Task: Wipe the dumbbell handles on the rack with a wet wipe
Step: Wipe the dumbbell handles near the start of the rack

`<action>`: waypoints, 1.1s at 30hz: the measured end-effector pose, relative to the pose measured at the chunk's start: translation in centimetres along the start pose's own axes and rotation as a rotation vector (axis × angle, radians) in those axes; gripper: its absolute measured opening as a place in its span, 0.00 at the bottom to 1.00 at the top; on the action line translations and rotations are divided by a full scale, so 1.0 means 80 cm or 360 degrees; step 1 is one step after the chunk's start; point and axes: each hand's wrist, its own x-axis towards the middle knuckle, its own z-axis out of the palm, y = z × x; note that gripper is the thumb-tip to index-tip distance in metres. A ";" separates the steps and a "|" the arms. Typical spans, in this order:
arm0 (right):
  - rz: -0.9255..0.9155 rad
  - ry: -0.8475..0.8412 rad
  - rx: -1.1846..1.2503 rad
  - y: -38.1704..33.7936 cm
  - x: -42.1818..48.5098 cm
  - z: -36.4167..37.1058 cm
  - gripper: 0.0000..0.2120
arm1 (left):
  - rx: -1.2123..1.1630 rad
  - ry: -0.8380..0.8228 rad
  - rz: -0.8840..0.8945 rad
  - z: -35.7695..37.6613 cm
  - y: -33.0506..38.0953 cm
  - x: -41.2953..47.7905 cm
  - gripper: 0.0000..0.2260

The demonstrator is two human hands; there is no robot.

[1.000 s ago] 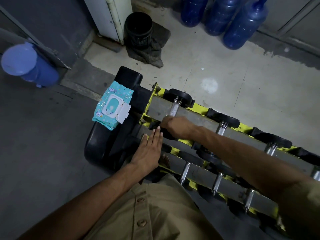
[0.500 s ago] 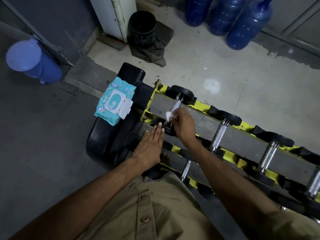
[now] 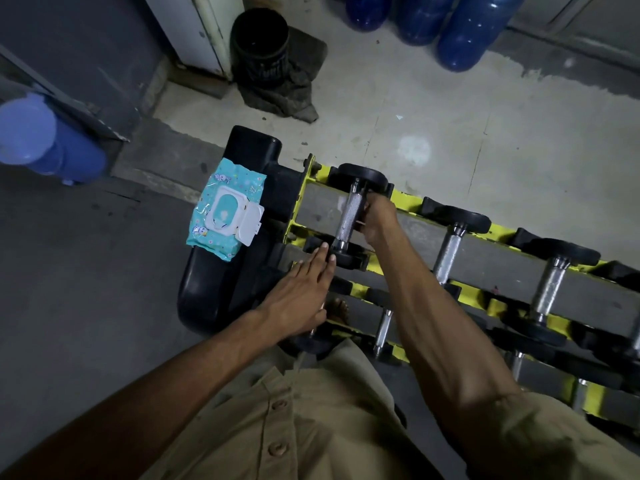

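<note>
Presently noted, top tier of the yellow-and-grey metal dumbbell rack (image 3: pixel 495 261), leftmost position: knurled chrome dumbbell handle (image 3: pixel 348 216). Right hand (image 3: pixel 379 220) at its right side, fingers (image 3: pixel 372 206) curled round it; wet wipe in the grip not discernible. Left hand (image 3: pixel 301 292) flat, fingers straight, tips touching the near black end weight (image 3: pixel 349 259). Teal wet-wipe pack (image 3: pixel 225 213), white flip lid open, lying on the black rounded pad (image 3: pixel 204 306) beside the rack.

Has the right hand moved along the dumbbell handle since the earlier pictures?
Yes. The right hand has slid from the near end of the first dumbbell handle toward its far end, away from the person.
</note>
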 end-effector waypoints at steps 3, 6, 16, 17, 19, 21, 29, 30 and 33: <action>0.0116 -0.0141 0.0325 0.004 0.009 0.000 0.17 | 0.0014 0.0005 0.0044 0.000 -0.004 -0.002 0.46; 0.0118 0.0002 0.0664 0.018 0.009 0.008 0.11 | 0.0016 0.0011 0.0077 -0.001 -0.007 -0.003 0.46; -0.2027 0.0330 -0.2069 0.067 -0.018 -0.019 0.12 | 0.0021 0.0001 0.0099 -0.003 -0.014 0.003 0.46; -0.2124 0.0199 -0.2320 0.059 -0.010 -0.026 0.14 | 0.0026 0.0006 0.0101 -0.002 -0.014 0.003 0.46; -0.2155 0.0039 -0.2608 0.039 -0.002 -0.035 0.15 | 0.0016 0.0019 0.0103 0.001 -0.014 0.004 0.46; -0.2066 -0.0036 -0.2743 0.024 -0.007 -0.036 0.14 | -0.0005 0.0021 0.0094 0.002 -0.015 0.005 0.45; -0.1735 -0.0605 -0.3370 -0.016 -0.027 0.002 0.15 | -0.0042 0.0040 0.0075 0.003 -0.013 0.000 0.44; -0.1701 -0.0599 -0.3508 -0.013 -0.031 0.011 0.14 | -0.0036 0.0046 0.0068 0.002 -0.012 -0.002 0.43; -0.1402 -0.0849 -0.3886 0.009 -0.047 0.037 0.11 | 0.0021 0.0072 0.0078 0.003 -0.011 -0.003 0.38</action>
